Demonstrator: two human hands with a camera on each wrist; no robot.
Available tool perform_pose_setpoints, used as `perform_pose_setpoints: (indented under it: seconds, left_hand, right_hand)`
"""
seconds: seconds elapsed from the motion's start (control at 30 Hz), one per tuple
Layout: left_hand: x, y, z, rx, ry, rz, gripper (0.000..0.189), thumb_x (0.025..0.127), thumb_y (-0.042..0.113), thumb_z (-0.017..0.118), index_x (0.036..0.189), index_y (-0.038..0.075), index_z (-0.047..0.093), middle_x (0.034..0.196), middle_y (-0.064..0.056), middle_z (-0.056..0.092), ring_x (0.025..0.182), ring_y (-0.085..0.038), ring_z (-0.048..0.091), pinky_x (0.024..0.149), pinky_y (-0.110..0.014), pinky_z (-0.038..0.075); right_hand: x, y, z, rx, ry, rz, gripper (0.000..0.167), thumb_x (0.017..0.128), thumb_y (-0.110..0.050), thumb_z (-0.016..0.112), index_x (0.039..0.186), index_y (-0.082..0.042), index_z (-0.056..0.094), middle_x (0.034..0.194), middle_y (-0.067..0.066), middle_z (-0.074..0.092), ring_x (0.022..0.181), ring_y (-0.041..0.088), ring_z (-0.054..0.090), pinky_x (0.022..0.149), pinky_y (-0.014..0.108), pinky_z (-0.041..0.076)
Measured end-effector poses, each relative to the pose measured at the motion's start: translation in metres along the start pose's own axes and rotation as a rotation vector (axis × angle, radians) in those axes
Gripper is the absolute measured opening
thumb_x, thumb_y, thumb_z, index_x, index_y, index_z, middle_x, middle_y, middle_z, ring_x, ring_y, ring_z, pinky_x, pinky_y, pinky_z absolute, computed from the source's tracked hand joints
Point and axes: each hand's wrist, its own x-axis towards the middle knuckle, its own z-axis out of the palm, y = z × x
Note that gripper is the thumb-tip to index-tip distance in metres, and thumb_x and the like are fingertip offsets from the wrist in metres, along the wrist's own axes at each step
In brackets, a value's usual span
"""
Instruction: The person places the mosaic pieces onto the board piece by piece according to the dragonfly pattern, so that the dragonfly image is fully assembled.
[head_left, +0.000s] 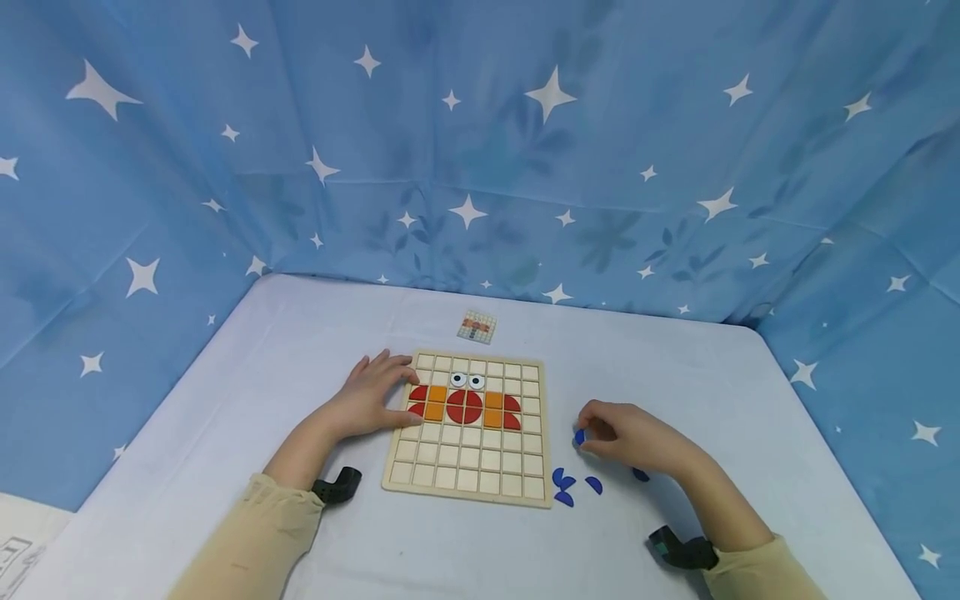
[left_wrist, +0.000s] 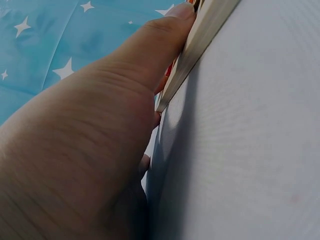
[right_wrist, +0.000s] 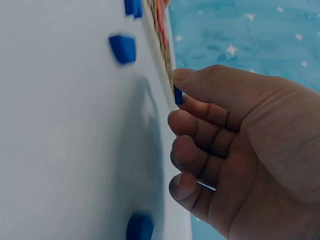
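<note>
A wooden grid board (head_left: 468, 482) lies on the table with coloured pieces set in it: a red circle (head_left: 464, 407) in the middle, orange squares (head_left: 437, 402) on both sides, red quarter pieces at the outer ends, and two round eye pieces (head_left: 458, 380) above. My left hand (head_left: 367, 400) rests at the board's left edge, thumb and index finger spread over its rim; the left wrist view has the thumb (left_wrist: 155, 42) on top. Right of the board, my right hand (head_left: 633, 433) pinches a blue half-round piece (right_wrist: 178, 95) between thumb and index finger, above the table.
Several blue half-round pieces (head_left: 594, 485) lie loose by the board's lower right corner, and another blue piece (head_left: 641, 475) sits beneath the right wrist. Behind the board lies a small pattern card (head_left: 477, 327). A blue star-printed curtain (head_left: 480, 150) surrounds the white-covered table (head_left: 352, 542).
</note>
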Motion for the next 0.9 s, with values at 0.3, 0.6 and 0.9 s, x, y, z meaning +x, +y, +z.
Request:
perform_pose_setpoints:
  seconds: [0.3, 0.6, 0.9]
  left_hand:
    - [-0.001, -0.001, 0.002, 0.011, 0.003, 0.003, 0.054, 0.078, 0.063, 0.074, 0.117, 0.031, 0.057, 0.158, -0.007, 0.037, 0.152, -0.04, 0.015, 0.123, -0.059, 0.002]
    - [0.0, 0.0, 0.003, 0.004, -0.002, 0.004, 0.054, 0.077, 0.065, 0.074, 0.116, 0.032, 0.057, 0.158, -0.006, 0.037, 0.152, -0.04, 0.015, 0.123, -0.059, 0.002]
    - [0.0, 0.0, 0.001, 0.012, 0.004, 0.011, 0.053, 0.078, 0.063, 0.074, 0.117, 0.031, 0.057, 0.157, -0.007, 0.038, 0.152, -0.04, 0.016, 0.123, -0.06, 0.003]
  right_hand:
    - [0.023, -0.046, 0.003, 0.009, -0.021, -0.072, 0.021, 0.091, -0.028, 0.072, 0.105, -0.023, 0.058, 0.072, -0.01, 0.053, 0.062, 0.006, 0.049, 0.055, 0.022, 0.042]
    - [0.058, -0.086, 0.025, 0.021, -0.036, -0.16, 0.018, 0.093, -0.028, 0.07, 0.108, -0.021, 0.062, 0.072, -0.011, 0.055, 0.062, 0.005, 0.051, 0.058, 0.022, 0.045]
    - [0.078, -0.121, 0.04, 0.031, -0.036, -0.15, 0.02, 0.092, -0.029, 0.07, 0.107, -0.018, 0.063, 0.074, -0.01, 0.059, 0.064, 0.008, 0.053, 0.061, 0.025, 0.047]
